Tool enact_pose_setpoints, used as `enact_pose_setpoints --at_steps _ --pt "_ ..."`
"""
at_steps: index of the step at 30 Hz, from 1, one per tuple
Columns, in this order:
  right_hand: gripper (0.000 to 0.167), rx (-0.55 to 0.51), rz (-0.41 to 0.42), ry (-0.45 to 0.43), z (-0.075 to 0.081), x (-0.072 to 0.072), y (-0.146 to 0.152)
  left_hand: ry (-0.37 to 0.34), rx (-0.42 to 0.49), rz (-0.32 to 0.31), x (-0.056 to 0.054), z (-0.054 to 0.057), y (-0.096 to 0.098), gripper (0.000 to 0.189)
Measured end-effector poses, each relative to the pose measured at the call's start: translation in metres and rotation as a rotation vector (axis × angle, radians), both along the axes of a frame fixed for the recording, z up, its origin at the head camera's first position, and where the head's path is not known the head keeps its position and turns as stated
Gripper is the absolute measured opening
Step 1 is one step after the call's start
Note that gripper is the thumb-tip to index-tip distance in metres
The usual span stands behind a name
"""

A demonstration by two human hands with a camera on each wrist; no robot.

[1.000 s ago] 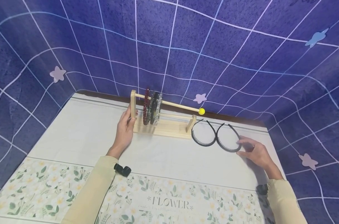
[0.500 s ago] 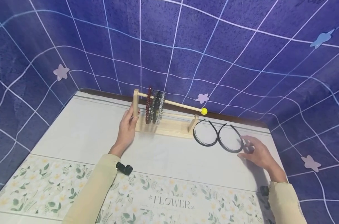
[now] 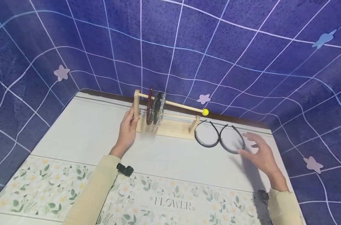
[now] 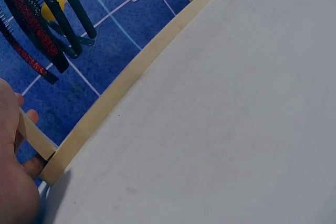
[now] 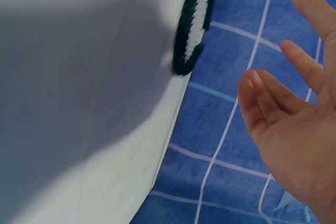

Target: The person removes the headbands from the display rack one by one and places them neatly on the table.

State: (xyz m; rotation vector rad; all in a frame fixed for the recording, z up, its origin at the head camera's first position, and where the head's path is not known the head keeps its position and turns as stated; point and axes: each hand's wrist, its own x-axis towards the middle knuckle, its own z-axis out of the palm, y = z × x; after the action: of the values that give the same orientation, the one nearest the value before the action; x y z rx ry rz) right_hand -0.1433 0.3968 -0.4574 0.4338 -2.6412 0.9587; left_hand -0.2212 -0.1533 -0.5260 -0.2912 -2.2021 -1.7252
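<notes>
My left hand (image 3: 127,129) grips the left post (image 3: 136,104) of a light wooden headband stand (image 3: 177,128); the left wrist view shows fingers on both sides of that post. Several sparkly headbands hang on the stand's upper rod, among them a red one (image 3: 149,111) and a silver one (image 3: 162,107). Two black toothed headbands lie on the table right of the stand, a left one (image 3: 205,145) and a right one (image 3: 228,150), side by side. Beside the right one hovers my right hand (image 3: 262,157), fingers spread, holding nothing; in the right wrist view it stands apart from a black headband (image 5: 184,51).
A yellow ball (image 3: 205,112) caps the upper rod's right end. The white table cloth (image 3: 170,159) carries a floral band (image 3: 147,190) at the front. A blue gridded curtain (image 3: 159,56) with star shapes rises behind the table and at both sides.
My right hand has come away from the right black headband and its fingers have spread. The left hand keeps its grip on the post. The head view has shifted slightly.
</notes>
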Motion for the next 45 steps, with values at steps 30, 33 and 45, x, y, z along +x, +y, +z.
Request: enact_pose_setpoints --at_steps 30,33,45 --pt "0.010 -0.447 -0.185 0.077 0.041 0.022 -0.130 -0.001 -0.005 0.001 0.001 0.001 -0.001 0.071" --pt "0.009 -0.489 -0.142 0.073 0.042 0.021 -0.139 -0.004 -0.005 0.000 0.001 0.001 0.000 0.071" --pt "0.006 -0.659 -0.046 -0.003 0.047 0.019 -0.176 -0.015 0.000 0.009 0.000 0.002 0.001 0.071"
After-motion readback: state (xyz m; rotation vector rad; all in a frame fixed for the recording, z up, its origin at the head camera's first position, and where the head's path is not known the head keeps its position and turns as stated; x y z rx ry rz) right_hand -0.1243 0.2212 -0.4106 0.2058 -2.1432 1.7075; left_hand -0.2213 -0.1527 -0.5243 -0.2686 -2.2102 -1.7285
